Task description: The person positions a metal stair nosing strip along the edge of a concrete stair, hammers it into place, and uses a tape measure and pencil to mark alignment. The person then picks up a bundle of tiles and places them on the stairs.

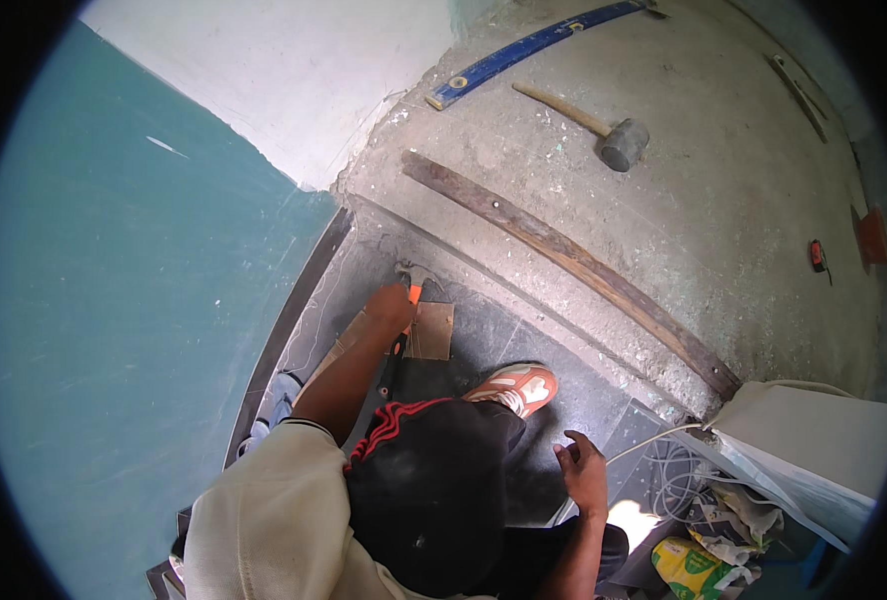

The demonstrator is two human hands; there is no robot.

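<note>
My left hand [392,305] is closed around the handle of a claw hammer [415,294] with an orange and black grip. The hammer's metal head lies just beyond my fingers, close above the dark tiled floor [479,310]. Beneath the hammer is a flat brown piece [435,332], perhaps cardboard or board. My right hand [585,471] hangs in the air to the right of my shoe [520,386], its fingers loosely bent and apart, with nothing in it.
Across a raised edge, a long wooden strip [574,262] lies on rough concrete. Beyond it are a rubber mallet [624,146], a blue spirit level [534,48] and a red tape measure [818,255]. Coiled cable [676,473] and a yellow-green bag [688,568] sit at right. A green-white wall [144,250] stands left.
</note>
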